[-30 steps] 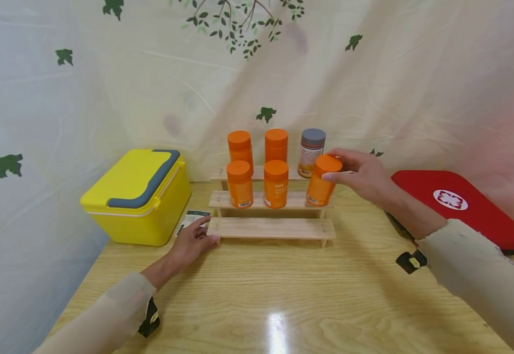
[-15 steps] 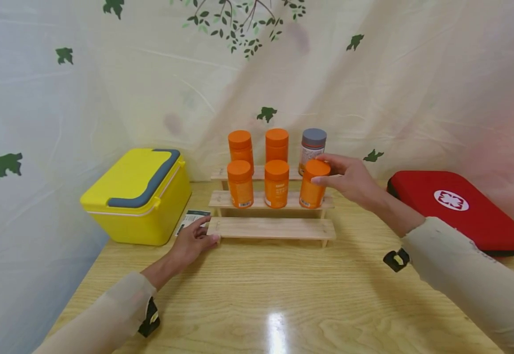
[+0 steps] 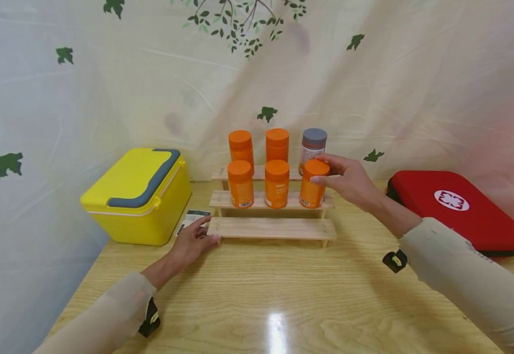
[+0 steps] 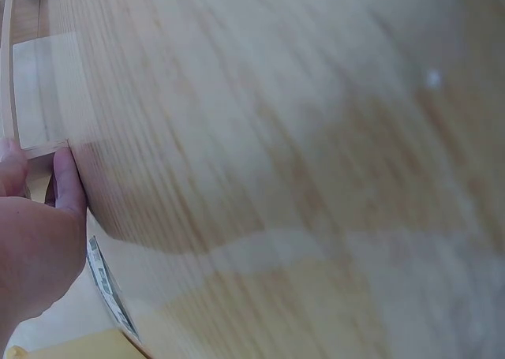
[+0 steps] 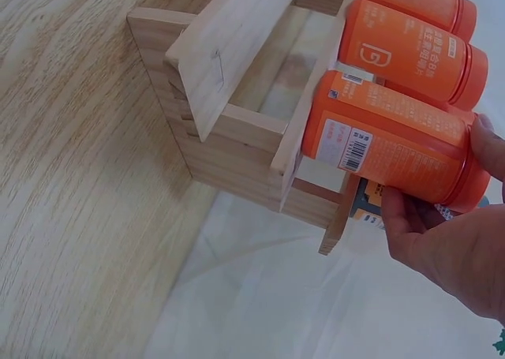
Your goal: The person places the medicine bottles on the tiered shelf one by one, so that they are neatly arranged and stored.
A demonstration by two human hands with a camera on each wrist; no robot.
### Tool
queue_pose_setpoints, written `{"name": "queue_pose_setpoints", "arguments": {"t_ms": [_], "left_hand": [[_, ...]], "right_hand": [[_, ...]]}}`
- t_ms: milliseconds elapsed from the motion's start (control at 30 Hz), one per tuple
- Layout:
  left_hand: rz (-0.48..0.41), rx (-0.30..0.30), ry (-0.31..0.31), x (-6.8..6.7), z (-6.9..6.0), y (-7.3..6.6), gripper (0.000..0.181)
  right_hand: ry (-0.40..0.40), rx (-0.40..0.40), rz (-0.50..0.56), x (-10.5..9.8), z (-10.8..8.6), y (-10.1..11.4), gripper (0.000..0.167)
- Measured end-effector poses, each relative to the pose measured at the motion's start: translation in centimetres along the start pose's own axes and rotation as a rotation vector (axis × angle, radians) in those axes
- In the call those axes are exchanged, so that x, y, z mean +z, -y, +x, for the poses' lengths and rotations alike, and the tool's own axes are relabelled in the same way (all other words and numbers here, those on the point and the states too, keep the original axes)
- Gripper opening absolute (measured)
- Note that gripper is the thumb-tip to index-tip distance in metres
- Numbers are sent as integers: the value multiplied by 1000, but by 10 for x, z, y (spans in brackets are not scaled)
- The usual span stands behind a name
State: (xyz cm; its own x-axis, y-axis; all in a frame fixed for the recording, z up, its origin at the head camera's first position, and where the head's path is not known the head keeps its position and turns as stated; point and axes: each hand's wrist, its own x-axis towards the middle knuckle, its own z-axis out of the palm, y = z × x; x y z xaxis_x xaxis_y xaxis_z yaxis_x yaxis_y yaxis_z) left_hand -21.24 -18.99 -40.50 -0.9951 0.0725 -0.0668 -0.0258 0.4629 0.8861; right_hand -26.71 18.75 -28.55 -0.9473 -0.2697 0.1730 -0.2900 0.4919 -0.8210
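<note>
A three-step wooden display stand (image 3: 271, 227) stands on the table, its lowest step bare. My left hand (image 3: 191, 244) holds the left end of that step, thumb in front and fingers behind. At the right end of the middle step, my right hand (image 3: 352, 181) grips an orange pill bottle (image 3: 312, 189) around its cap. The right wrist view shows this bottle (image 5: 387, 142) upright with its base on the step. Two orange bottles, a middle one (image 3: 276, 184) and a left one (image 3: 240, 185), share the step. Behind are two more orange bottles (image 3: 276, 144) and a grey-capped bottle (image 3: 313, 140).
A yellow cooler box (image 3: 137, 196) with a blue-grey handle stands at the left. Beside it lies a small printed card (image 3: 189, 219), partly behind my left hand. A red case (image 3: 465, 216) with a white emblem lies at the right. A leaf-patterned cloth (image 3: 186, 98) hangs behind.
My right hand has moved left and slightly down with the orange bottle, which went from tilted to upright on the middle step. My left hand has stayed put.
</note>
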Motion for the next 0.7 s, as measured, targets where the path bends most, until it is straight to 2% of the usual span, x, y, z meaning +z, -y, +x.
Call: {"name": "queue_pose_setpoints", "arguments": {"t_ms": [567,700], "left_hand": [[-51,-6,-1,0,0,0,62],[-54,2,5,1,-1,1,62]], "right_hand": [[6,-21,12,1,0,-1,62],[32,-11,16,0,-2,0,66]]}}
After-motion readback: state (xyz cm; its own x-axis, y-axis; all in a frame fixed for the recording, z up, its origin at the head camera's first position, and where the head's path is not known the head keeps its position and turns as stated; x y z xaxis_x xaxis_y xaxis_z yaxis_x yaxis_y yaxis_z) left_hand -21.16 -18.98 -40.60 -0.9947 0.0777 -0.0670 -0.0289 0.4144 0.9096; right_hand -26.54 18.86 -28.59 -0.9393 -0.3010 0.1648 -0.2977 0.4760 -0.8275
